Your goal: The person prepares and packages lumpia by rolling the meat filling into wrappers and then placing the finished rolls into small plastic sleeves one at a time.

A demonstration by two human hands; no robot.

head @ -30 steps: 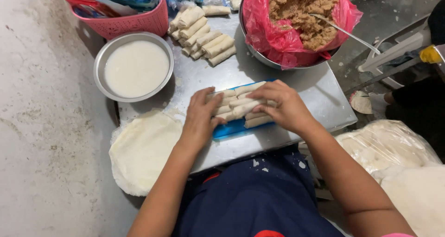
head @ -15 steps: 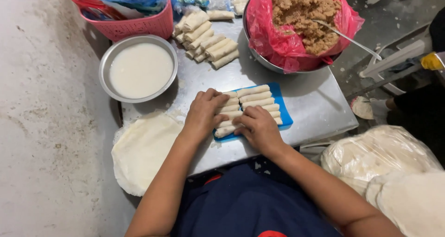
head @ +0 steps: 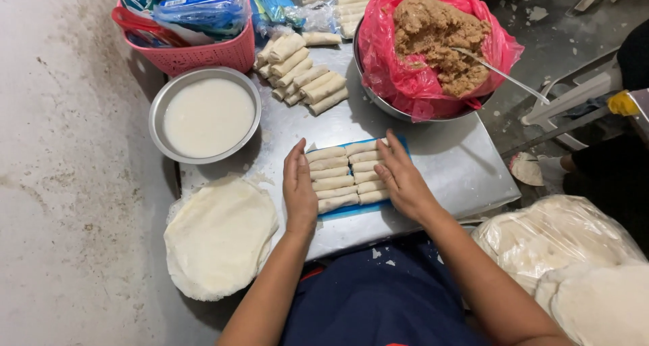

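Left hand [head: 300, 189] and right hand [head: 401, 177]: flat, fingers straight, pressing both sides of spring rolls [head: 346, 174] stacked in two columns on blue tray [head: 356, 209], steel table [head: 443, 165] centre. Wrapper stack [head: 218, 234] at 8 o'clock. White-liquid bowl [head: 205, 114] at 10. Loose rolls [head: 303, 77] at 12. Filling bowl [head: 433, 45] at 1.

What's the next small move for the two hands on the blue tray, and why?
Probably press both palms gently inward to square the rolls up. The left hand and right hand lie flat against opposite sides of the rolls on the blue tray, fingers straight, gripping nothing. The rolls sit in two columns with slightly uneven ends, so a light squeeze would likely line them up.
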